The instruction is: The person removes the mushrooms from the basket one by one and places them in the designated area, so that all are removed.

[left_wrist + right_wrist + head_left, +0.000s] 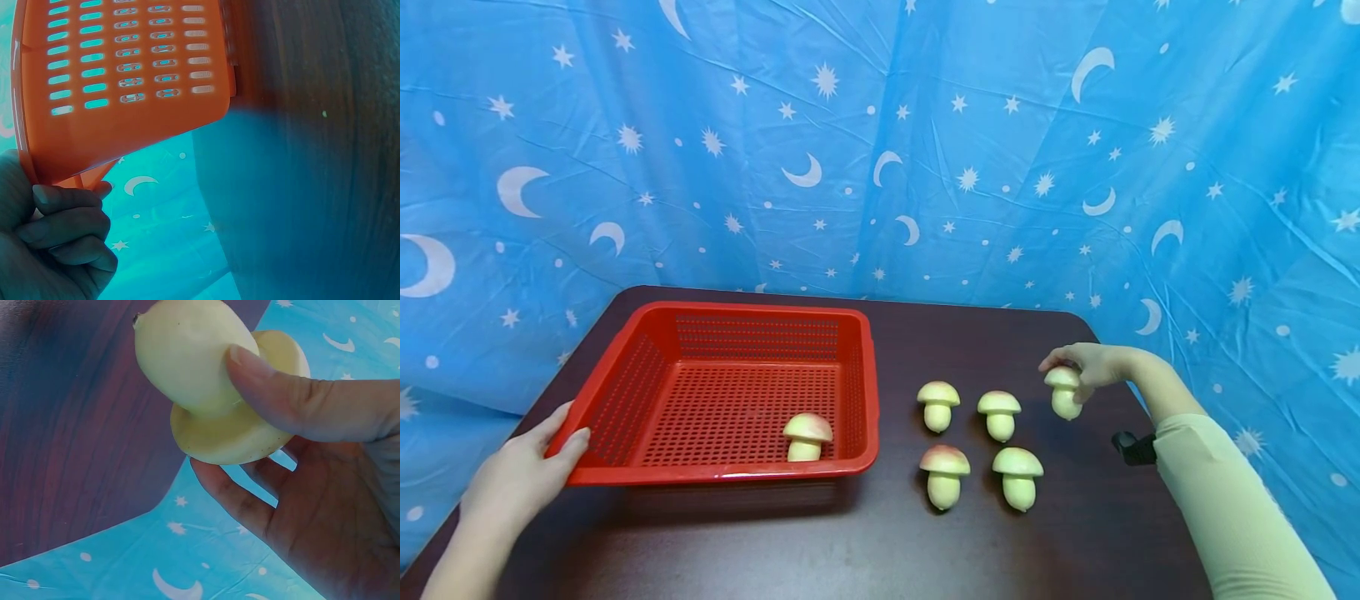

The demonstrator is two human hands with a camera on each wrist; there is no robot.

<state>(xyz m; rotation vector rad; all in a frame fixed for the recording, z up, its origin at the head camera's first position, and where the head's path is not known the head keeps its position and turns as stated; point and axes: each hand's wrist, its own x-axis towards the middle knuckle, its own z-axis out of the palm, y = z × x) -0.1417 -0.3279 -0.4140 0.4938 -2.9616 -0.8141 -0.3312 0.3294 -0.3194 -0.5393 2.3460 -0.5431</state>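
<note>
My left hand (520, 471) grips the near left corner of a red plastic basket (722, 473), thumb over the rim. In the left wrist view the curled fingers (72, 228) hold the rim below the slotted wall. Inside the basket, near its front right corner, is a toy mushroom (807, 427) with a pale, pink-tinged cap. At the right side of the table my right hand (1093, 364) holds another mushroom (1064, 400), stem down. The right wrist view shows the thumb pressed on the mushroom (194, 356) and the fingers about its cap.
Between basket and right hand, several mushrooms stand in two rows: two at the back (937, 406) and two in front (944, 477). All are on the dark wooden table (737, 542). A blue curtain (880, 167) with moons and stars hangs behind and beside it.
</note>
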